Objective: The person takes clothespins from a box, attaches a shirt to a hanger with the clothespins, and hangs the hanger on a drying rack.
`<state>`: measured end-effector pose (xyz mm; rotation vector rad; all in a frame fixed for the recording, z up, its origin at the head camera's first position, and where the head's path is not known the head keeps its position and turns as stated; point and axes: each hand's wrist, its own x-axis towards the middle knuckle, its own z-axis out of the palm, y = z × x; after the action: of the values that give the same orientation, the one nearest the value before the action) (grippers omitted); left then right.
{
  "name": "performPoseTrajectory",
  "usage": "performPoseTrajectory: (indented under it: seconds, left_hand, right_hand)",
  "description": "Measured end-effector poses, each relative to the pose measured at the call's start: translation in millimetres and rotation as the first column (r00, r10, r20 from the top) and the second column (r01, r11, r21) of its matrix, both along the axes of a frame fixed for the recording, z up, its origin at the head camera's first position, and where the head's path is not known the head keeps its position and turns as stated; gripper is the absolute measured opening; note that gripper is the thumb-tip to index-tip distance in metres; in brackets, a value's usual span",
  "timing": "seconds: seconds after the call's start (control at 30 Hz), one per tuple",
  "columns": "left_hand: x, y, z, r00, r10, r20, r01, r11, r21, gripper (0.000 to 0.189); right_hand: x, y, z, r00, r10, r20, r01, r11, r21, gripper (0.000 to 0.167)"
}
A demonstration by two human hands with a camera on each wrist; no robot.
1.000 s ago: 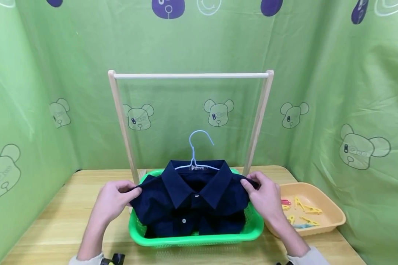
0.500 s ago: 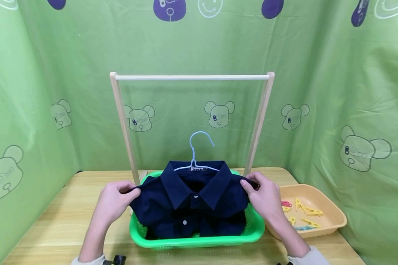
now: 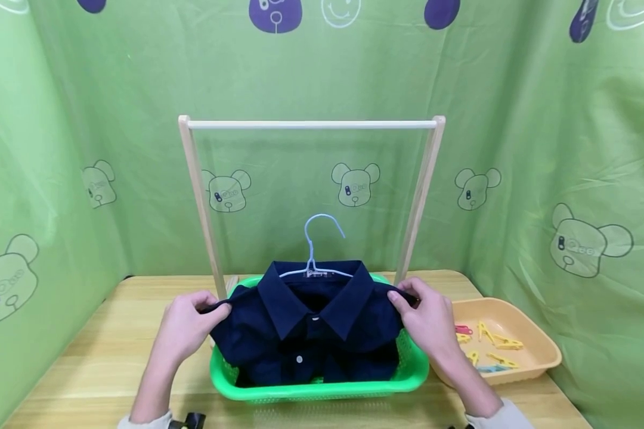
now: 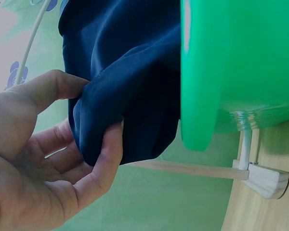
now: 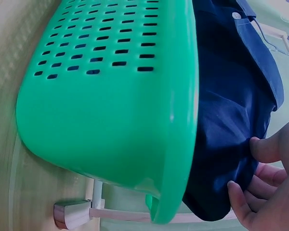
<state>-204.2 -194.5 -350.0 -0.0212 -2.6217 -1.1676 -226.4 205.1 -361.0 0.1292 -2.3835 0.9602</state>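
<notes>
A dark navy collared shirt [image 3: 311,333] with pale buttons lies in the green plastic basket [image 3: 322,390], its collar raised at the back. Out of the collar rises the hook of a light blue wire hanger [image 3: 310,244]; the hanger's arms run under the shoulders, mostly hidden. My left hand [image 3: 188,325] pinches the shirt at its left shoulder, and the left wrist view shows thumb and fingers on the folded cloth [image 4: 111,96]. At the opposite shoulder my right hand [image 3: 426,313] pinches the fabric, thumb in front, beside the basket's rim in the right wrist view.
Behind the basket stands a wooden rack with a white crossbar [image 3: 311,125]. An orange tray [image 3: 536,333] at the right holds several yellow clothespins [image 3: 507,344], with red and blue ones. A green printed curtain [image 3: 322,71] surrounds the wooden table [image 3: 107,345].
The hanger hook and collar have shifted very slightly to the left within the last half second. Both hands keep their pinch on the shoulders, the left one moving slightly.
</notes>
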Motion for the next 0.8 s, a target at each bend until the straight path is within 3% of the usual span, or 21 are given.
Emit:
performPoseTrajectory:
  seconds: [0.2, 0.4, 0.8]
  left_hand:
    - [0.5, -1.4, 0.3, 1.000, 0.012, -0.024, -0.013, 0.999, -0.030, 0.014]
    - [2.1, -4.5, -0.2, 0.999, -0.015, -0.047, 0.012, 0.998, -0.054, 0.017]
    - [0.6, -4.6, -1.6, 0.997, -0.035, -0.073, 0.032, 0.998, -0.049, 0.018]
  right_hand:
    - [-0.1, -0.7, 0.6, 1.000, 0.008, -0.004, -0.008, 1.000, -0.002, 0.010]
    - [-0.3, -0.1, -0.3, 1.000, 0.004, -0.007, -0.004, 1.000, 0.011, 0.011]
    - [0.9, -0.5, 5.7, 0.999, -0.008, 0.044, 0.007, 1.000, 0.002, 0.023]
